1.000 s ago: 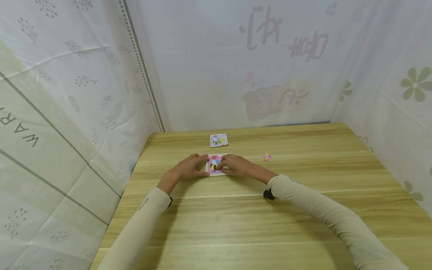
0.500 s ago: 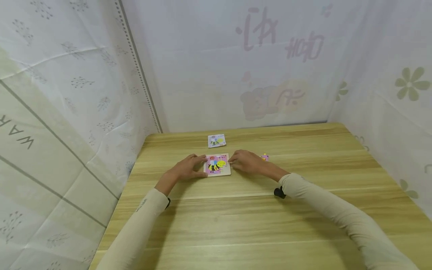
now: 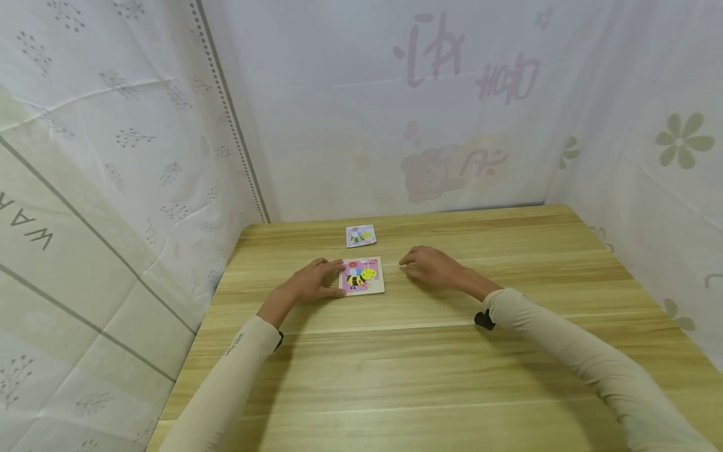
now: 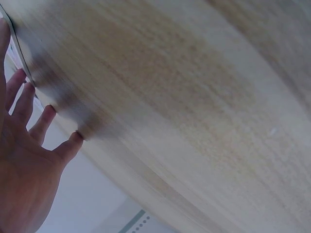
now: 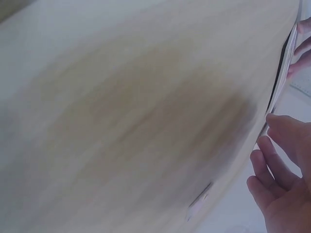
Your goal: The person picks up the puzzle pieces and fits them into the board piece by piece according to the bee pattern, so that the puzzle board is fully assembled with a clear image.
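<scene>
A small wooden puzzle board (image 3: 377, 289) with a bee picture lies flat on the table; its lower right corner shows pale bare wood. My left hand (image 3: 312, 280) rests at the board's left side, thumb by the lower corner and index finger by the upper one, fingers spread. To the right of the board, my right hand (image 3: 433, 267) hovers low over the table, apart from the board. Its thumb and fingers are loosely bent, and I see nothing in them. A small pink puzzle piece (image 5: 198, 206) lies on the table near that hand; the hand hides it in the head view.
Behind the board lies a paper card (image 3: 360, 236) with a matching bee picture. Under everything is a wood-grain table (image 3: 361, 370), its far edge close to a printed curtain (image 3: 339, 125). More curtains hang at left and right.
My right hand has lifted off the board and moved right, uncovering the board's right side and covering the loose pink piece in the head view. My left hand stays at the board.
</scene>
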Motion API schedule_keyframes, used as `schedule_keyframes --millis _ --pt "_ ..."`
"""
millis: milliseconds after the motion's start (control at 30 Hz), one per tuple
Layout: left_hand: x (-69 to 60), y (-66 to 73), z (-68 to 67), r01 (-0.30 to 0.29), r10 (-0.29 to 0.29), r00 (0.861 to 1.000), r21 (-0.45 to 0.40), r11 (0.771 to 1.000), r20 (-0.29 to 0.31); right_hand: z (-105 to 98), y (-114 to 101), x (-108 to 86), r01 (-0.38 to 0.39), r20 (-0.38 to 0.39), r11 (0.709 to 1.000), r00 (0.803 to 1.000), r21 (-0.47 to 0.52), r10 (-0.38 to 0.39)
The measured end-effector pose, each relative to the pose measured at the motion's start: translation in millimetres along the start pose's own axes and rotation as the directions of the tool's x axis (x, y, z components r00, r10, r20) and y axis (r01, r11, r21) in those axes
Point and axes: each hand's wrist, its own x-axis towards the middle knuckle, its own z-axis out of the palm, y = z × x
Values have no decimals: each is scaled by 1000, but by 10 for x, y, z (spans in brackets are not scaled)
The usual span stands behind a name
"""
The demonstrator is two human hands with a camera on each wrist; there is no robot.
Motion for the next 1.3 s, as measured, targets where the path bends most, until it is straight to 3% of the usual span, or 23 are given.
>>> schedule_keyframes --millis 700,933,1300 --pt "3 -13 -4 -5 5 1000 -2 1000 -4 -215 422 -440 -75 -41 997 996 -23 74" --pt "10 -35 16 -19 19 1000 13 1000 -8 -243 545 -519 -78 -51 996 996 -48 76" --pt "-6 -24 18 -28 28 1000 -4 1000 -14 -227 582 -556 -111 -17 993 994 32 112"
